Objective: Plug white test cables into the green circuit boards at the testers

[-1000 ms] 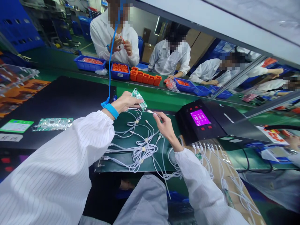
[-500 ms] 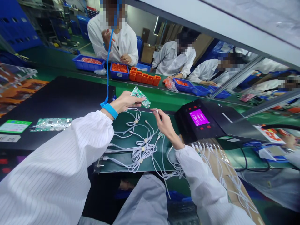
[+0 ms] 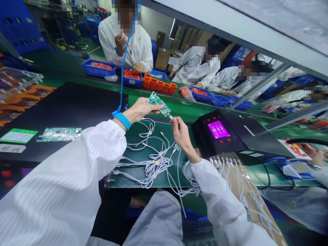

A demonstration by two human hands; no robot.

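My left hand (image 3: 141, 108), with a blue strap at its wrist, grips a green circuit board (image 3: 157, 101) between thumb and fingers, tilted above the bench. At the board's lower right corner my right hand (image 3: 180, 131) pinches a white cable plug (image 3: 171, 117). The plug meets the board's edge; how far it is inserted I cannot tell. Below both hands lie several bundled white cables (image 3: 156, 164) on a green mat (image 3: 135, 177). A small circuit board (image 3: 176, 147) with a cable at it rests beside my right wrist.
To the right stands a black device (image 3: 205, 140) with a lit purple screen (image 3: 218, 129). Another circuit board (image 3: 60, 134) lies on a black box (image 3: 84, 102) at left. Across the bench, co-workers in white coats sit behind blue bins (image 3: 98, 71) and orange holders (image 3: 160, 85).
My right hand has brought the white plug up against the board's corner, closing the gap between them. The left hand has shifted slightly right in view, still holding the board.
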